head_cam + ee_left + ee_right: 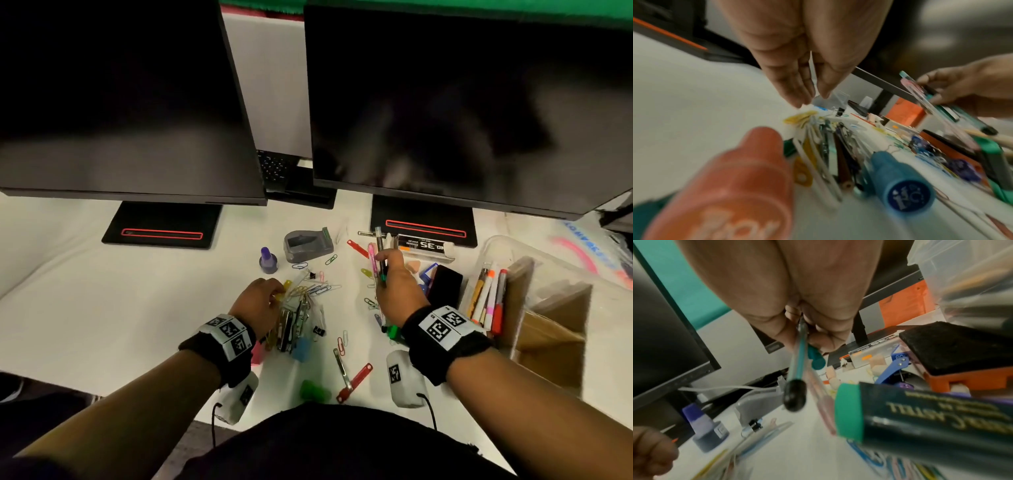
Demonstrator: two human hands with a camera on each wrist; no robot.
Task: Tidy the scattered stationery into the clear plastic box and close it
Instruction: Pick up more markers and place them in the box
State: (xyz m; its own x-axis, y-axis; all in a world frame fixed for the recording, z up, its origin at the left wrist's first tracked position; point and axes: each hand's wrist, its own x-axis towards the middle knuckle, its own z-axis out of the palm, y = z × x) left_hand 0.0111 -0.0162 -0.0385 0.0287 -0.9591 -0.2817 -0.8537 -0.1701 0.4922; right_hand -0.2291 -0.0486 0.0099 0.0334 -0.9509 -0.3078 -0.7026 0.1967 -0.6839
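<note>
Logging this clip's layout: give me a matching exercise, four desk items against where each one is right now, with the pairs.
Items:
1. pens with clear barrels
2. purple ink bottle
3. markers
4. staple box

Places:
A. standing in the clear plastic box
B. gripped in the right hand
C. on the desk left of the grey stapler
D. by the right monitor's base

Pairs: 1-B, 2-C, 3-A, 4-D
</note>
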